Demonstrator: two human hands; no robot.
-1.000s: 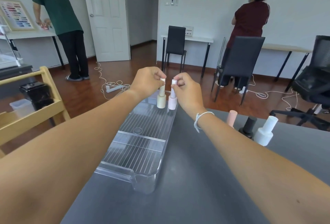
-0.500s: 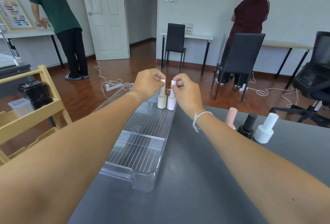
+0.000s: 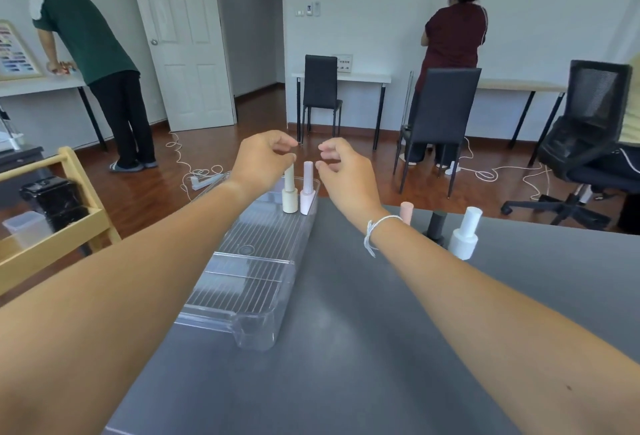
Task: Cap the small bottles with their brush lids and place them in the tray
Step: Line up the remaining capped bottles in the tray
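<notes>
We are hovering our left hand (image 3: 263, 160), fingers loosely curled and seemingly brushing the cap of the cream capped plastic bottle (image 3: 290, 192), which is standing at the clear ribbed tray's (image 3: 242, 282) twelve o'clock end. Beside it at three o'clock, the pale pink capped bottle (image 3: 308, 188) is standing clear of our right hand (image 3: 343, 171), spread empty. Both are looking light and tippy; we are judging the caps the best hold.

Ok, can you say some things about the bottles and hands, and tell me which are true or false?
1. Two bottles stand in the tray. True: cream bottle and pink bottle.
2. The right hand grips the pink bottle. False: it is open, apart from it.
3. Three bottles stand outside the tray. True: peach bottle, black bottle, white bottle.
4. The tray's bottles lie flat. False: they stand upright.
</notes>
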